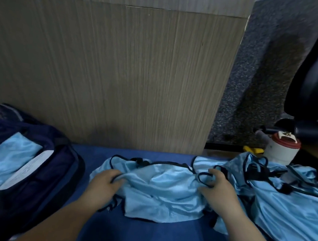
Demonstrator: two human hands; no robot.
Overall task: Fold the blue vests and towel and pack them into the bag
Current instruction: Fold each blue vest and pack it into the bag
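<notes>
A crumpled light-blue vest [159, 189] with black trim lies in the middle of the blue surface [144, 238]. My left hand [104, 184] grips its left edge, fingers curled into the fabric. My right hand [217, 187] pinches its right side at a black-trimmed loop. A heap of more light-blue vests [285, 208] lies to the right, touching the held one. At the left an open dark navy bag [40, 169] holds a folded light-blue piece [6, 161] and a white label.
A wood-grain panel [120, 69] stands upright right behind the surface. At the back right are a white bottle with a red lid [280, 150], a yellow object [252, 149] and a black chair [317, 76] on grey carpet.
</notes>
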